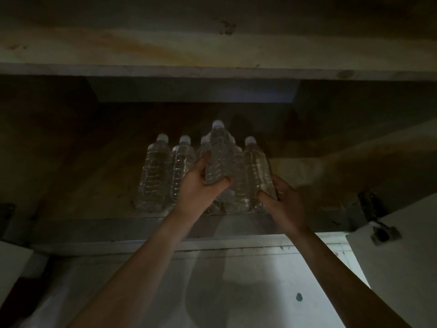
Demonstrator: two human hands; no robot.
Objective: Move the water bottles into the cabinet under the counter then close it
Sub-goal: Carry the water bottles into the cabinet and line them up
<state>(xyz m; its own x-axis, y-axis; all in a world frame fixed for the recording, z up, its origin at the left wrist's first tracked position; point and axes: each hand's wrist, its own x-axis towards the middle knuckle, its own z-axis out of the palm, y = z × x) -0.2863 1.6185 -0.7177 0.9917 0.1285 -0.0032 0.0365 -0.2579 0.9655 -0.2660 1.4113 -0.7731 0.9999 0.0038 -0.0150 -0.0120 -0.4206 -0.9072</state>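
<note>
Inside the dim cabinet (71, 162) under the table, my left grip (201, 185) is clenched round the lower half of a clear water bottle (218, 157). The bottle is upright, and its white cap stands higher than every cap in the row of bottles (165, 171) on the cabinet floor. My right grip (283, 200) is wrapped round the base of the end bottle (256, 166), at the right end of that row. Two bottles stand side by side and apart from my arms at the row's left end. At least two more sit in its middle, half hidden behind the raised bottle and my left wrist. All are capped and look filled. A dark metal hinge (369, 204) shows on the cabinet frame to the right of the row, and the white door (402, 268) beside it is swung open. Below the row runs a pale front panel (236, 292) with a small teal mark.
</note>
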